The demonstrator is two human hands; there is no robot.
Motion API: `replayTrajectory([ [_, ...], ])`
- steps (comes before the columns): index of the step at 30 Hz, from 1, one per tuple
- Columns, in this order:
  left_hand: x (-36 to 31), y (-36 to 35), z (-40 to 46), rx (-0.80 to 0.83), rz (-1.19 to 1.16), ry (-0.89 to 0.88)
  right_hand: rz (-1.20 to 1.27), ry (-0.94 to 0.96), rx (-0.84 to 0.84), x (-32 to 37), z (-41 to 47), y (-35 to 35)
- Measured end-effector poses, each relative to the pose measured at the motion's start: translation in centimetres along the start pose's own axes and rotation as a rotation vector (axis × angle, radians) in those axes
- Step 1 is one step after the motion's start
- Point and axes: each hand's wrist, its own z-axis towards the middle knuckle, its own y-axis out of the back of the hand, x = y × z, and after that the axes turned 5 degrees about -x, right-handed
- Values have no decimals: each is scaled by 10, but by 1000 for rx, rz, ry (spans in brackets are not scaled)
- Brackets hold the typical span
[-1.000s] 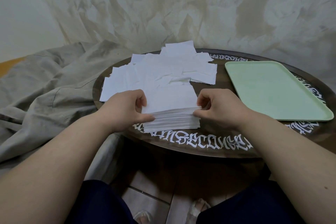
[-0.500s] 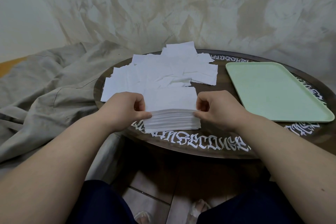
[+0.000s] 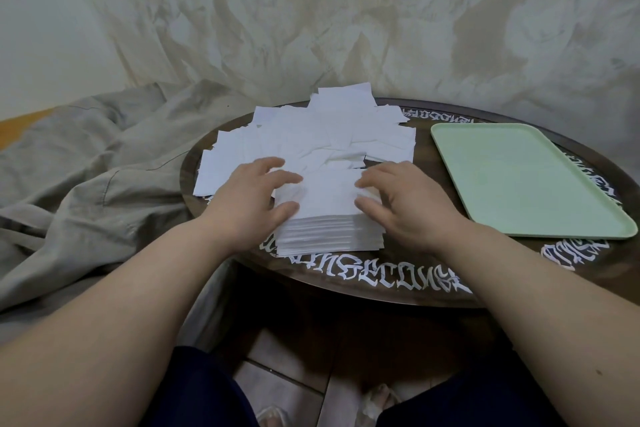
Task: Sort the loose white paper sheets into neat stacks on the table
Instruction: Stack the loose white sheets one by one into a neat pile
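A thick stack of white paper sheets (image 3: 329,215) lies at the near edge of the round dark table (image 3: 398,274). Behind it spreads a loose heap of white sheets (image 3: 322,135), overlapping at odd angles. My left hand (image 3: 251,199) rests on the stack's left side, fingers spread and nearly straight over the top sheet. On the stack's right side lies my right hand (image 3: 403,201), its fingers likewise spread on the top sheet. Neither hand grips a sheet.
A pale green tray (image 3: 519,180) lies on the table's right half. White gothic lettering (image 3: 374,276) runs along the table rim. Crumpled grey cloth (image 3: 86,166) lies left of the table. A patterned curtain (image 3: 346,17) hangs behind. My knees sit under the near edge.
Both hands have let go of the stack's side edges and uncurled. Their fingers now lie spread over the top sheet. The stack has stayed in place.
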Motion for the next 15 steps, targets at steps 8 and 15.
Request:
replayTrajectory([
  [8,1,-8,-1,224,62,28,-1,-7,147,-1,0,-9],
  [15,-2,-3,-6,127,4,63,25,-54,82,2,-1,1],
])
